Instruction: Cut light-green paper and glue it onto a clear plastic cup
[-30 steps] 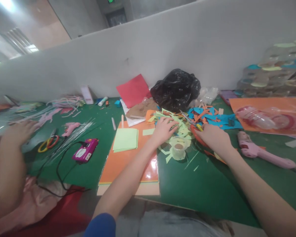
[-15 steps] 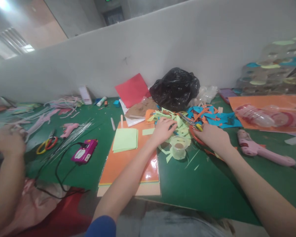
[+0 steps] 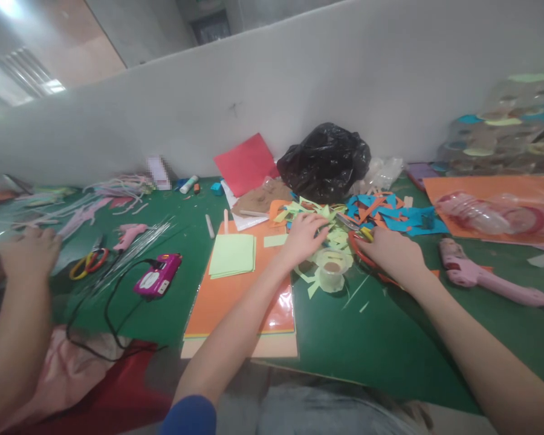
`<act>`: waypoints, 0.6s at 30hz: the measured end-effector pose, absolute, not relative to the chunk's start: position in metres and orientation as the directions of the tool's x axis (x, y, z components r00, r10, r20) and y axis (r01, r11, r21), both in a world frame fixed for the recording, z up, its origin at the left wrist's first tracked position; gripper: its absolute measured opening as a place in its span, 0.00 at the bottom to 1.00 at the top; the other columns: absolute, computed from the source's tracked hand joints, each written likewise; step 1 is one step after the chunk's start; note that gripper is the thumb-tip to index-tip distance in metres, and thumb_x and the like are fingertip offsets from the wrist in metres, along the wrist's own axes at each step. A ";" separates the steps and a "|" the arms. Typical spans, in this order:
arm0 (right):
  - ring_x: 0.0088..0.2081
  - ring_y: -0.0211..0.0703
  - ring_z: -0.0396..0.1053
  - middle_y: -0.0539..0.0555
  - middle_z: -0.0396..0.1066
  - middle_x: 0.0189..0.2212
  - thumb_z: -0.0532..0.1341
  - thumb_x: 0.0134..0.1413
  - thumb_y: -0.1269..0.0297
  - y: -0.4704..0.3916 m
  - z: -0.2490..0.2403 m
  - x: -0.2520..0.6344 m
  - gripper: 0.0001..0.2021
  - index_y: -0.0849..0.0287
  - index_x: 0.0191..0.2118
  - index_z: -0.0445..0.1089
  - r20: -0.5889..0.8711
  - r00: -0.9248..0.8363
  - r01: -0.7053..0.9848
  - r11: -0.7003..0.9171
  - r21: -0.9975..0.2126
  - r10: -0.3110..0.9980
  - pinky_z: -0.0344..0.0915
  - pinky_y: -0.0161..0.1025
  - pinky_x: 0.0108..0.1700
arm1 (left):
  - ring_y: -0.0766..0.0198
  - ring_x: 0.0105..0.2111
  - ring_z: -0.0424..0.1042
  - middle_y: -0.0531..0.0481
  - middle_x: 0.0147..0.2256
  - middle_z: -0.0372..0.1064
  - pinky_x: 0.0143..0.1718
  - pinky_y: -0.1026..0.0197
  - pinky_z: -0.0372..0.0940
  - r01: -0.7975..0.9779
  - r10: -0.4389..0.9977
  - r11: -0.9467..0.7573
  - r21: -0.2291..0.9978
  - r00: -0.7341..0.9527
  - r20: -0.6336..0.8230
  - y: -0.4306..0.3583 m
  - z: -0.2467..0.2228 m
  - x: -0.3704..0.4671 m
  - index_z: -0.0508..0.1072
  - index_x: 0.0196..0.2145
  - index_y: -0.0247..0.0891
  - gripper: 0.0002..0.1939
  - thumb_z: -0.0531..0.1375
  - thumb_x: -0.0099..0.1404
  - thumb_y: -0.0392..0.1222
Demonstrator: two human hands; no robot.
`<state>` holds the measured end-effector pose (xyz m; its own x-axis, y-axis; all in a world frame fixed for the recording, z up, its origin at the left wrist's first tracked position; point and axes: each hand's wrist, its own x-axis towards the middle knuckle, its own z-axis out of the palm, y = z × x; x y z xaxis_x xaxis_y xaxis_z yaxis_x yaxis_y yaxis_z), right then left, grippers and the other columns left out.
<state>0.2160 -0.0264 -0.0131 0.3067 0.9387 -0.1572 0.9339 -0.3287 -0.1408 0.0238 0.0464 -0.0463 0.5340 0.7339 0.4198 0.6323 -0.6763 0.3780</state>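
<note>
My left hand rests over a heap of pale green paper scraps, fingers stretched out and slightly apart; what lies under the fingertips is hidden. Closed around the red and yellow handles of a pair of scissors is my right hand. The blades point away to the upper left, in among the scraps. Just below and between both hands stands a small clear plastic cup with pale green paper around it. Blue and orange scraps lie beyond my right hand.
Left of my forearm, green paper squares lie on orange sheets. A black plastic bag sits against the wall. Pink glue gun at right; purple corded box at left. A co-worker's hand is at far left.
My hands stay in nearly the same place over the scraps and on the scissors. The co-worker's hand at far left has shifted a little to the right. The view has moved slightly.
</note>
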 end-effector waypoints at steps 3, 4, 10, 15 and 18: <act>0.41 0.59 0.75 0.64 0.75 0.40 0.51 0.67 0.43 -0.027 -0.015 0.218 0.26 0.64 0.49 0.68 -0.121 0.309 0.930 -0.326 -0.168 0.943 0.63 0.44 0.37 | 0.54 0.54 0.65 0.46 0.49 0.73 0.59 0.49 0.61 0.650 0.770 -0.627 0.429 0.435 0.466 0.052 -0.045 0.017 0.75 0.50 0.40 0.13 0.56 0.71 0.42; 0.41 0.58 0.75 0.64 0.75 0.40 0.51 0.67 0.44 -0.027 -0.016 0.219 0.26 0.64 0.51 0.67 -0.101 0.305 0.930 -0.319 -0.180 0.947 0.63 0.43 0.37 | 0.54 0.54 0.65 0.45 0.50 0.72 0.59 0.48 0.61 0.658 0.778 -0.613 0.437 0.408 0.477 0.053 -0.045 0.015 0.73 0.51 0.40 0.13 0.56 0.71 0.41; 0.56 0.62 0.65 0.68 0.73 0.49 0.51 0.67 0.56 -0.027 -0.012 0.226 0.19 0.67 0.50 0.70 0.185 0.082 0.992 -0.062 -0.112 0.979 0.59 0.49 0.55 | 0.55 0.57 0.63 0.42 0.54 0.65 0.61 0.50 0.60 0.604 0.766 -0.612 0.510 0.293 0.573 0.049 -0.036 0.008 0.66 0.55 0.41 0.16 0.57 0.71 0.43; 0.42 0.56 0.74 0.56 0.78 0.40 0.50 0.63 0.49 -0.066 0.026 0.232 0.19 0.52 0.48 0.70 0.143 0.299 0.864 -0.204 -0.461 0.943 0.66 0.47 0.44 | 0.57 0.56 0.66 0.42 0.53 0.64 0.60 0.50 0.62 0.557 0.712 -0.656 0.509 0.235 0.661 0.038 -0.029 0.007 0.64 0.56 0.44 0.15 0.52 0.74 0.47; 0.35 0.56 0.76 0.52 0.78 0.33 0.50 0.60 0.41 -0.108 0.026 0.266 0.19 0.43 0.47 0.70 0.215 0.441 0.845 -0.323 -0.426 0.871 0.66 0.46 0.35 | 0.56 0.56 0.66 0.42 0.53 0.65 0.60 0.50 0.62 0.549 0.679 -0.690 0.472 0.264 0.685 0.034 -0.028 0.006 0.63 0.57 0.43 0.16 0.52 0.74 0.47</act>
